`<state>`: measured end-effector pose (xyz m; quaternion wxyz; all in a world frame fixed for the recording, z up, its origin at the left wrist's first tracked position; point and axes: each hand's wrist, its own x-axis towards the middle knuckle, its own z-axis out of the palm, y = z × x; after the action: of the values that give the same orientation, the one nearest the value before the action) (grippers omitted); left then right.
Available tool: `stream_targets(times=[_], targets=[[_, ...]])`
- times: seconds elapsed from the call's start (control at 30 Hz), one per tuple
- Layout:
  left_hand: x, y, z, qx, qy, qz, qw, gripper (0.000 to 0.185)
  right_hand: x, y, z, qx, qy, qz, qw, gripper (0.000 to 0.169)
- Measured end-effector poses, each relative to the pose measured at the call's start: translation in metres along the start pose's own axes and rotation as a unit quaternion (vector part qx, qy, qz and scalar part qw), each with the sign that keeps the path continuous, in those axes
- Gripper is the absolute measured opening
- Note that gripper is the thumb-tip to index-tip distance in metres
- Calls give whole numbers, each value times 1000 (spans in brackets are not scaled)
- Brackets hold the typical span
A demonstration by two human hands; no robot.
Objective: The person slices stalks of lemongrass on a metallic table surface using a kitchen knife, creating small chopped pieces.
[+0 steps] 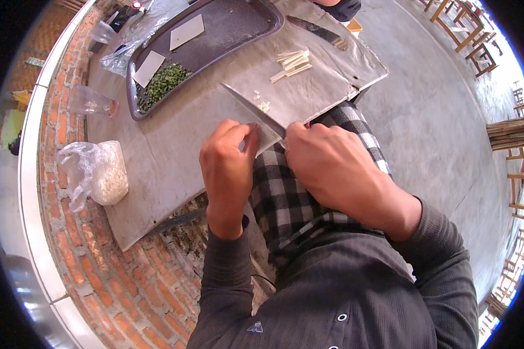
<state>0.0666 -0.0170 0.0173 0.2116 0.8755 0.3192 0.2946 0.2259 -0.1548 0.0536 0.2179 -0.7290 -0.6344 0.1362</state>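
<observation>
My right hand is closed around the handle of a kitchen knife, its blade slanting away to the upper left over the table edge. Beside the blade, my left hand has its thumb and fingertips drawn together at the tabletop. Whether anything is pinched there is hidden. A few small white cut pieces lie just past the blade. Farther off rests a small pile of pale, thin sticks. A second broad-bladed knife with a wooden handle lies near the table's far right corner.
A dark tray holds chopped greens and two pale rectangular pieces. At left are a clear plastic cup on its side and a bag of white grains. A brick wall borders the table. Part of a person shows beyond.
</observation>
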Motion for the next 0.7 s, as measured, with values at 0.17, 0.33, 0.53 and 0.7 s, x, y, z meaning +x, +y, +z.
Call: stream_targets(times=[0.17,0.33,0.53,0.7], targets=[[-4,1,3,-2,25,-4,1000,22,-12,-7,-21,29,-70,70,995,17],[-5,1,4,1,25,-8,1000,21,-14,-12,-17,37,-70,79,994,20],[-6,1,5,5,27,-9,1000,18,-18,-8,-14,31,-76,45,996,19],[-7,1,4,13,29,-5,999,15,-18,-13,-14,23,-80,42,996,16]])
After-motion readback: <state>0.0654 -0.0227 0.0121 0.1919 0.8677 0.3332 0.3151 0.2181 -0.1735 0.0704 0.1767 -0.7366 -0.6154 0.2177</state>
